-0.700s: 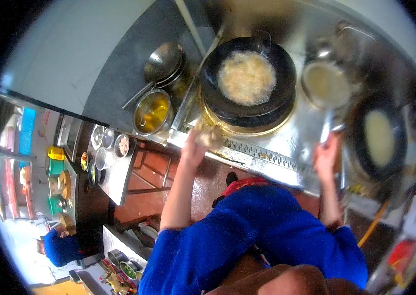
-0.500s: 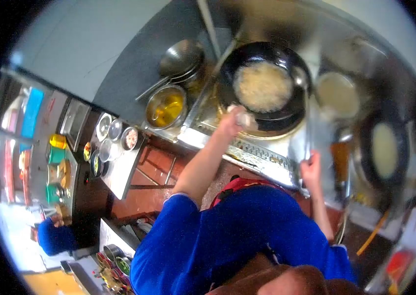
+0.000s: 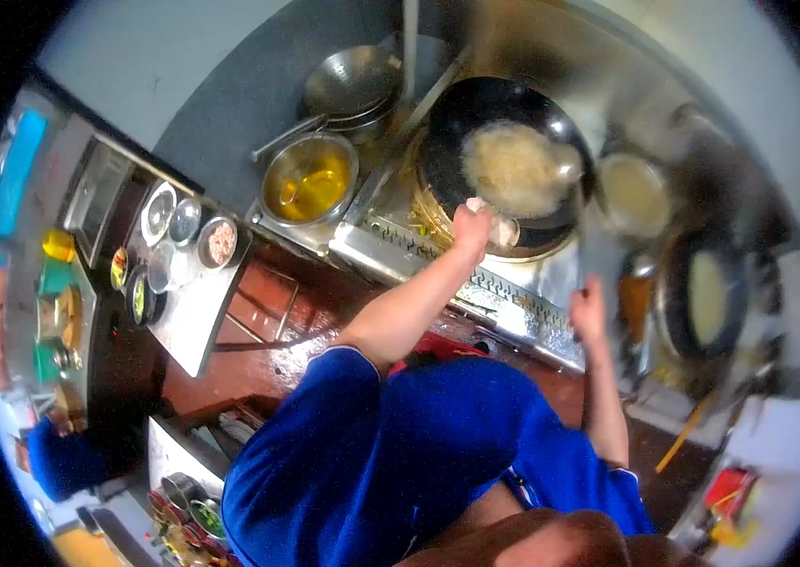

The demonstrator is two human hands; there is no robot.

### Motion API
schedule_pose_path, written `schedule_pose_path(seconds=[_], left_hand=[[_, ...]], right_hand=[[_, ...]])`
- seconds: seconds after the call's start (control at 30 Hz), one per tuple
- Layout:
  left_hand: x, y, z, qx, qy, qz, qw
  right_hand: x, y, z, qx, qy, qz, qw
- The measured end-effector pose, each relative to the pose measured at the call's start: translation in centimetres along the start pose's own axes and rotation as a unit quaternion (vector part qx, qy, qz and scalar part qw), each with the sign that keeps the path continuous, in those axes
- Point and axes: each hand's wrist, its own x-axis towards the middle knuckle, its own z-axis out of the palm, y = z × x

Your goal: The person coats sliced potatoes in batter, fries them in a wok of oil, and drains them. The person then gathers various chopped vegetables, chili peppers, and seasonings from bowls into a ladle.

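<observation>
A big black wok (image 3: pixel 461 113) sits tilted on the stove, with pale, frothy food (image 3: pixel 513 170) in it. My left hand (image 3: pixel 473 231) is closed round a whitish cloth (image 3: pixel 506 233) at the wok's near rim. Over on the right, my right hand (image 3: pixel 588 307) grips the end of a long handle. That handle runs up to a ladle (image 3: pixel 565 170), whose bowl is blurred at the right side of the food.
Left of the stove stand a metal pot of yellow oil (image 3: pixel 317 194) and stacked strainers (image 3: pixel 352 80). A second wok (image 3: pixel 669 293) and a pot of pale liquid (image 3: pixel 634 194) are on the right. Bowls sit on a side table (image 3: pixel 194 321); another person (image 3: pixel 64 458) is at lower left.
The wok's food has shifted and spread toward the right. My left hand stays at the rim with the cloth, and my right hand keeps its grip. The whole view has turned slightly.
</observation>
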Motion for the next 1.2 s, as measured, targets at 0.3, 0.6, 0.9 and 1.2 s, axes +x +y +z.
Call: schedule_pose_path(seconds=[0.3,0.6,0.9,1.2], left_hand=[[-5.5,4.1,-7.0,-0.083,-0.148,-0.123,0.978],[-14.7,0.1,-29.6,0.003,0.095,-0.011,0.995],[-26.9,-21.5,-47.3,-0.028,0.259,-0.323,0.910],[-26.1,-22.7,-44.5,-0.229,0.258,-0.354,0.869]], right_hand=[[6.0,-8.1,3.8,0.030,-0.080,0.039,0.996],[5.8,-8.5,2.9,0.595,-0.309,0.281,0.687],[-2.0,-12.4,-1.1,0.036,-0.207,-0.006,0.978],[6.4,-5.9,0.9,-0.168,-0.152,-0.065,0.972]])
